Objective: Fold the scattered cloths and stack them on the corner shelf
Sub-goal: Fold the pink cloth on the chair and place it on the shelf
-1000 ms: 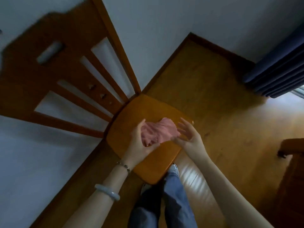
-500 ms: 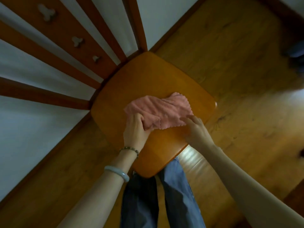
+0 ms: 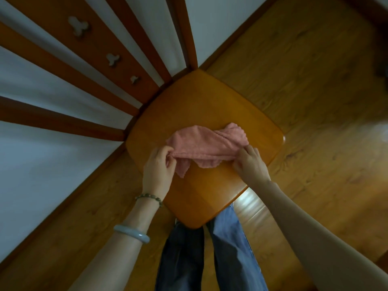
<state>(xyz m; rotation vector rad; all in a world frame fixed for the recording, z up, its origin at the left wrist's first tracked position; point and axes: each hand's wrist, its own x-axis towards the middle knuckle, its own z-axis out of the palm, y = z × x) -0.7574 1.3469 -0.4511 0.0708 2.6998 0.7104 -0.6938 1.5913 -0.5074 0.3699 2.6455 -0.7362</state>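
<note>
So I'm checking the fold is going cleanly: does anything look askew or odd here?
The pink cloth is bunched and wrinkled on the wooden chair seat, with a corner dangling unevenly near the left hand. The right hand pinches the opposite edge. Nothing is spilled or damaged.

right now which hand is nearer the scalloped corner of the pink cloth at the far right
Right. The right hand pinches the pink cloth just below that corner; the left hand grips the opposite end, across the cloth.
</note>
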